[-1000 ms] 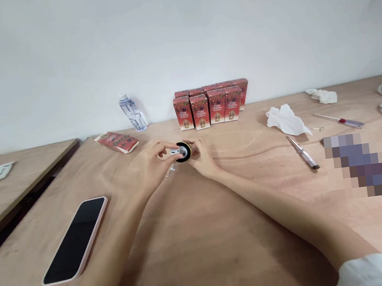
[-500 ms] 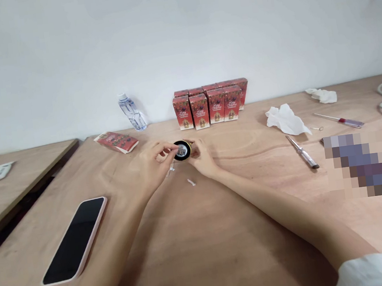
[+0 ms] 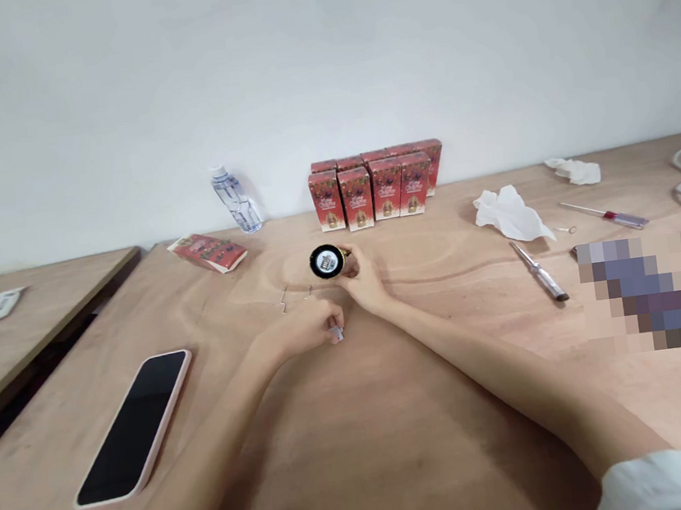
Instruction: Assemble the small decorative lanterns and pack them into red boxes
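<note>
My right hand (image 3: 361,277) grips a round object with a black rim and gold side (image 3: 327,262). Its open end faces me and shows a pale disc with a dark mechanism in the middle. Close to the table, my left hand (image 3: 319,324) has its fingers drawn together at a small whitish, see-through piece (image 3: 338,335). The fingers partly cover that piece, so its kind cannot be made out. A thin bent metal rod (image 3: 284,300) lies left of the round object, with another small rod (image 3: 309,291) just behind my left hand.
Several red printed boxes (image 3: 357,199) stand by the wall. A water bottle (image 3: 235,202) and a tipped red box (image 3: 209,252) are back left, a phone (image 3: 135,429) front left. Crumpled tissue (image 3: 510,213), a screwdriver (image 3: 540,272) and another screwdriver (image 3: 612,217) lie right.
My left hand has left the round object's open end and moved down toward me to the small whitish piece on the table. My right hand still holds the round object, now turned slightly.
</note>
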